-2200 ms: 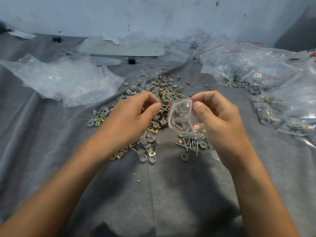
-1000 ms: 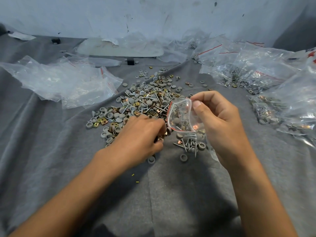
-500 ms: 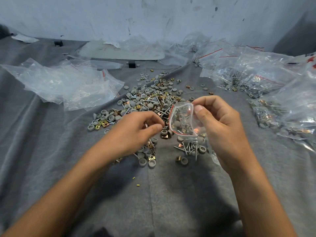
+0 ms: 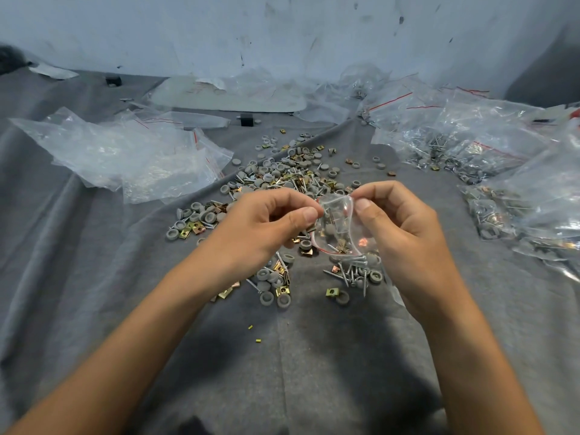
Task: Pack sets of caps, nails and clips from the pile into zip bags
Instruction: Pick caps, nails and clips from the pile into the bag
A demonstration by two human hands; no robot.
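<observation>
My right hand [image 4: 398,233] pinches the right rim of a small clear zip bag [image 4: 337,224] with a red seal line, held above the grey cloth. Grey caps, nails and brass clips show inside it. My left hand [image 4: 260,227] is at the bag's open mouth, thumb and forefinger pinched together on what looks like a small brass clip [image 4: 310,228]. The pile of grey caps, nails and brass clips [image 4: 282,177] lies just beyond both hands. A smaller cluster of nails and caps [image 4: 357,274] sits under the bag.
Crumpled empty zip bags [image 4: 131,158] lie at the left. Filled bags [image 4: 502,215] and larger bags of parts [image 4: 455,146] crowd the right side. A pale wall [image 4: 282,32] stands behind. Grey cloth [image 4: 314,356] covers the surface near me.
My left hand went down to the pile, pinched up a piece, and rose to the bag's mouth. My right hand kept hold of the bag.
</observation>
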